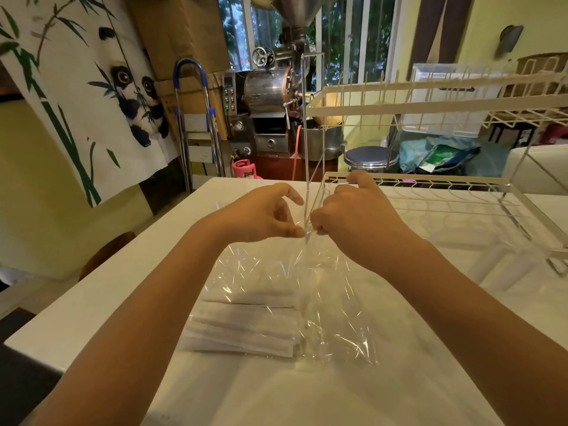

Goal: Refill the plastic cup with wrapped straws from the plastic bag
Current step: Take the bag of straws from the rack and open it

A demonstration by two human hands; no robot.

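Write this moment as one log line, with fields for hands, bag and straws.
hands: left and right pinch bag top | bag: on table, not visibly open | straws: inside bag

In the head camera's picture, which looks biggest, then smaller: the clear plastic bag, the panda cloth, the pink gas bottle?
1. Panda cloth
2. Plastic bag, nearly as big, but nearer the camera, so unsure
3. Pink gas bottle, clearly smallest, though farthest

No legible text, label, brand or number anywhere. Straw wrappers [242, 330] in bag: faint print, unreadable. Roaster control panel [229, 96]: markings too small. Cardboard boxes [184, 35]: no readable marking.
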